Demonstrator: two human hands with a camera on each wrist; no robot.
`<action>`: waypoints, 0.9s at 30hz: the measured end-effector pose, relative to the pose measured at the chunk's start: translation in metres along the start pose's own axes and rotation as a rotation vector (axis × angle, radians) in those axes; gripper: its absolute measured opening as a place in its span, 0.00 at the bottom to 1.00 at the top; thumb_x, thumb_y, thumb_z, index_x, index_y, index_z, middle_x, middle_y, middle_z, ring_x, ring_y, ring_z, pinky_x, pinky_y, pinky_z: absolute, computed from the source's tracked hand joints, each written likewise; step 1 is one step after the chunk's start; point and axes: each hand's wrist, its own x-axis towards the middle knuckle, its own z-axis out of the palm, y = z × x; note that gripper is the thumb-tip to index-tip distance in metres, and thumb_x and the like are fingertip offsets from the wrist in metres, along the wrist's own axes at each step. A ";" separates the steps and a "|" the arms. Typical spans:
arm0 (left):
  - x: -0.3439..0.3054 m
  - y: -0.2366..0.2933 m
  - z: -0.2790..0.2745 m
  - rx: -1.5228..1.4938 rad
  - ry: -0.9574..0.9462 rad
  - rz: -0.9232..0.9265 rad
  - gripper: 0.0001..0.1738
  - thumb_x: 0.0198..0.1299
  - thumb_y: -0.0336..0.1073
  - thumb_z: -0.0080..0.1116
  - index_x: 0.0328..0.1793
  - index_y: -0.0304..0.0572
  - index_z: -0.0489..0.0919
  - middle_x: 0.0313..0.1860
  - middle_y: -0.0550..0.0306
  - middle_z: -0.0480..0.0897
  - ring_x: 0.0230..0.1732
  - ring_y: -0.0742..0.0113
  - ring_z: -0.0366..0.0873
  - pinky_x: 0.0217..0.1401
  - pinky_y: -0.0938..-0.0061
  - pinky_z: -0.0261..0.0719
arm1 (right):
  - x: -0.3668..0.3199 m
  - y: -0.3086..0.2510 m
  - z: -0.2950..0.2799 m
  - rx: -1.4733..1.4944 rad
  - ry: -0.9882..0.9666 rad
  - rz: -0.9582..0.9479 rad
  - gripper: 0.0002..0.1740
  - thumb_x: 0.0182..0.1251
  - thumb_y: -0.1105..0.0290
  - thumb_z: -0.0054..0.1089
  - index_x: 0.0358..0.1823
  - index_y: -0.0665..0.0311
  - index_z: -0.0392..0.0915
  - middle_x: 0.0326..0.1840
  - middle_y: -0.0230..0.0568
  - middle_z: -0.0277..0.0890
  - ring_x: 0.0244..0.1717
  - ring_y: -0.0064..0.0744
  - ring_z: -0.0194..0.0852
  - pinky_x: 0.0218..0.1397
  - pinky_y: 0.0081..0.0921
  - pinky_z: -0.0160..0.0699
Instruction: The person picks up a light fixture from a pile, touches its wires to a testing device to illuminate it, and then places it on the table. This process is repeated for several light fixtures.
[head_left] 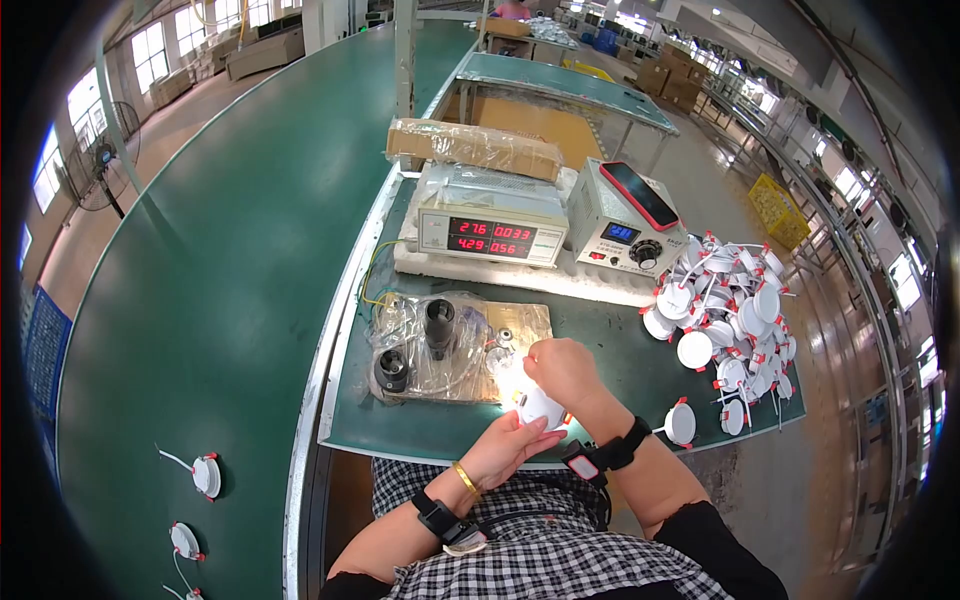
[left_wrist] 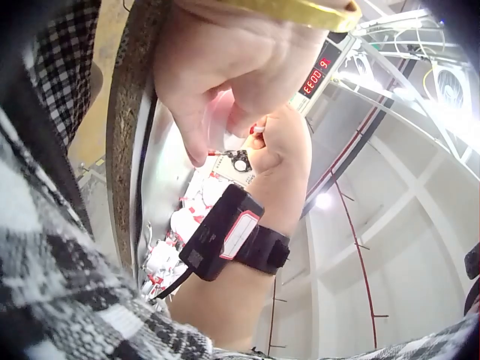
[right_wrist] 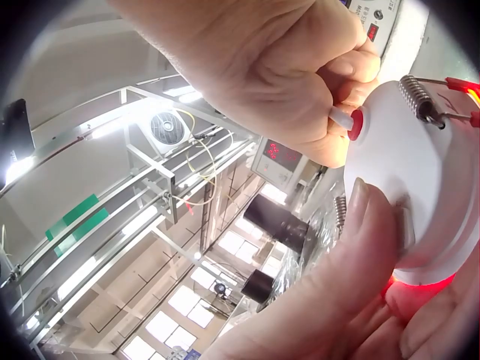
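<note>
A round white downlight (head_left: pixel 541 406) glows at the near edge of the bench. My left hand (head_left: pixel 528 432) holds it from below, thumb lying across its white back (right_wrist: pixel 409 172). My right hand (head_left: pixel 542 366) sits on top with fingers curled. In the right wrist view that hand (right_wrist: pixel 330 97) pinches a white wire where it enters a red bushing (right_wrist: pixel 355 124) on the lamp's back. A spring clip (right_wrist: pixel 420 97) with a red tip stands on the rim. In the left wrist view both the left hand (left_wrist: pixel 225 75) and the right hand (left_wrist: pixel 283 146) meet at the lamp.
A meter with red digits (head_left: pixel 490 236) and a power supply (head_left: pixel 618 232) with a phone on top stand behind. A heap of white downlights (head_left: pixel 735 320) lies right, one lamp (head_left: pixel 680 422) apart. Black sockets in plastic (head_left: pixel 430 345) lie left. Lamps (head_left: pixel 205 475) lie on the green belt.
</note>
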 end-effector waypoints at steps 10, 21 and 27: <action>0.000 0.000 -0.002 0.009 -0.014 -0.009 0.20 0.72 0.36 0.47 0.62 0.29 0.67 0.59 0.49 0.74 0.60 0.61 0.75 0.67 0.72 0.73 | 0.000 0.000 0.000 -0.004 -0.005 -0.012 0.12 0.55 0.63 0.56 0.24 0.63 0.82 0.24 0.51 0.79 0.30 0.51 0.81 0.35 0.45 0.79; -0.001 0.003 0.000 -0.032 0.007 -0.010 0.21 0.72 0.35 0.45 0.64 0.26 0.64 0.62 0.44 0.72 0.64 0.54 0.73 0.70 0.69 0.71 | 0.001 0.005 0.004 0.006 0.033 -0.051 0.11 0.54 0.65 0.57 0.23 0.64 0.81 0.24 0.51 0.79 0.29 0.51 0.81 0.34 0.44 0.78; -0.001 0.006 0.001 -0.155 -0.019 -0.015 0.33 0.75 0.53 0.29 0.68 0.26 0.59 0.63 0.37 0.70 0.64 0.47 0.71 0.71 0.63 0.69 | -0.003 0.000 -0.002 0.000 0.023 -0.030 0.11 0.55 0.65 0.57 0.24 0.65 0.81 0.24 0.51 0.79 0.29 0.51 0.80 0.33 0.44 0.77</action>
